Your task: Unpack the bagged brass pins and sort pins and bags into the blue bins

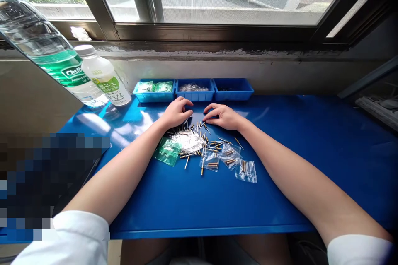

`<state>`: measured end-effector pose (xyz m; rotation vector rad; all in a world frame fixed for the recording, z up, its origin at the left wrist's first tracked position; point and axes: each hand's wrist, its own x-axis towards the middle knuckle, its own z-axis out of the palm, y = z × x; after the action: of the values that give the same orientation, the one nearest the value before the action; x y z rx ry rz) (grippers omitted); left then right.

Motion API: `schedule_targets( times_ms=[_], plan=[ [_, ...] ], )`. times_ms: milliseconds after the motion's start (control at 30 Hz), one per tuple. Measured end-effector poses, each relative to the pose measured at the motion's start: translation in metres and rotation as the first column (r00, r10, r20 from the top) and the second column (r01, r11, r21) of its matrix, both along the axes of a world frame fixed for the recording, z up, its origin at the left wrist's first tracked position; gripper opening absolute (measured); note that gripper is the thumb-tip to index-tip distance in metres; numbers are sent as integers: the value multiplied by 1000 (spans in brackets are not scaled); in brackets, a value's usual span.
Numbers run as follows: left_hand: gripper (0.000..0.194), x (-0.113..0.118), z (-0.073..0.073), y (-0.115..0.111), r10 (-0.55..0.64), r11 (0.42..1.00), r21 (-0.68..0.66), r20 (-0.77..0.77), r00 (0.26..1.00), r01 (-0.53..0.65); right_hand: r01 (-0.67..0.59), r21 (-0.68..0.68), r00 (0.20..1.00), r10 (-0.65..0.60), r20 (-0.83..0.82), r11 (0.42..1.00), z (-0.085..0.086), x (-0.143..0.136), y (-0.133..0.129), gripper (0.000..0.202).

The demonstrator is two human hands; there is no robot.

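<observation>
My left hand (178, 112) rests on the blue table at the back left of a pile, its thumb and forefinger apart with nothing seen between them. Across a small gap, my right hand (224, 116) has its fingers spread, the tips beside several thin rivet-like pins (199, 126); whether they touch one I cannot tell. Below the hands lies a crumpled silver foil piece (190, 141) with gold-and-silver pins scattered round it. A green packet (168, 152) lies at its left. Clear bags with gold pieces, such as the nearest bag (247, 171), lie to the right.
Along the wall stand a blue bin with green packets (155, 98), a bin with clear bags (195, 96) and a bin with dark pieces (233, 96). A large water bottle (62, 64) and a white bottle (104, 75) stand at the back left, below the window.
</observation>
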<state>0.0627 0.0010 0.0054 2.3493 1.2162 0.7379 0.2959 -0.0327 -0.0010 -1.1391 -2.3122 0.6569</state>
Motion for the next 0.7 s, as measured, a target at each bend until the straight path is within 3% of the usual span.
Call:
schedule_targets(
  times_ms=[133,267,433,567,700],
  plan=[
    [29,-1,-1,-1,1,1000,0,14,1000,-1,41,-34,997,-43,-58,999,2,-3,-1,15],
    [28,-1,-2,0,-8,1000,4,6,1000,8,156,-114,973,-173,-154,981,3,-4,1,17],
    [28,-2,-3,1,-19,1000,8,-18,1000,19,329,-182,824,-376,-424,927,-6,-1,8,23],
    [28,-2,-3,2,-25,1000,15,-37,999,25,569,-93,671,-527,-521,817,-11,3,15,26],
    [28,-3,-5,3,-29,999,16,-36,999,29,763,35,570,-646,-508,646,-11,13,20,23]
  ],
)
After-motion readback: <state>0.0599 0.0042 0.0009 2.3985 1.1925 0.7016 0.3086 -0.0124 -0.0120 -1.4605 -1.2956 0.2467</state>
